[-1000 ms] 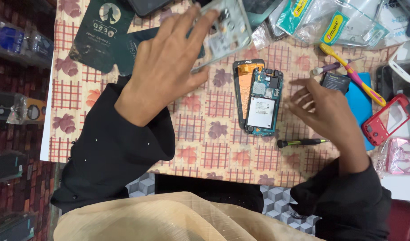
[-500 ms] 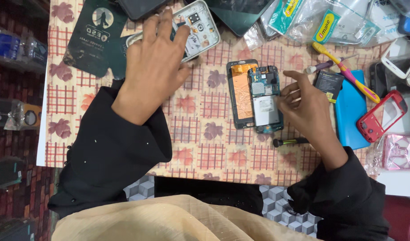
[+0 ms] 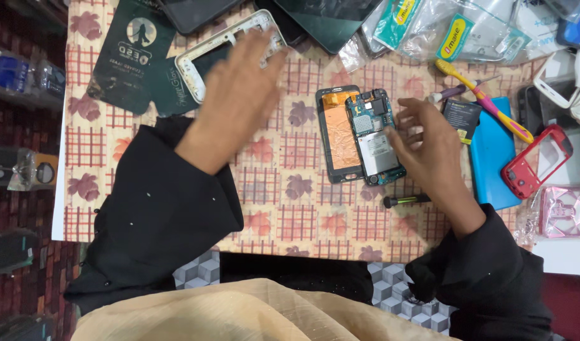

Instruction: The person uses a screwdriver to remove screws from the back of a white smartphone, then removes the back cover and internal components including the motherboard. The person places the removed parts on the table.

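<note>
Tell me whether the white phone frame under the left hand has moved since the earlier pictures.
Yes. The white phone frame has slid left, away from the opened phone and onto the dark green mat, with the left hand over it.

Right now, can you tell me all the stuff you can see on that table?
tablecloth: one, cream with red checks and flowers, covers the table
opened phone: one, dark frame, orange inside, centre
circuit board: one, teal, lying on the phone
white phone frame: one, under the left hand
dark pouch: one, green, top left
screwdriver: one, black, below the phone
toothbrush: one, yellow and pink, right
blue case: one, right
red phone frame: one, far right
clear packets: several, top right
left hand: blurred, over the white frame
right hand: fingertips at the circuit board
</note>
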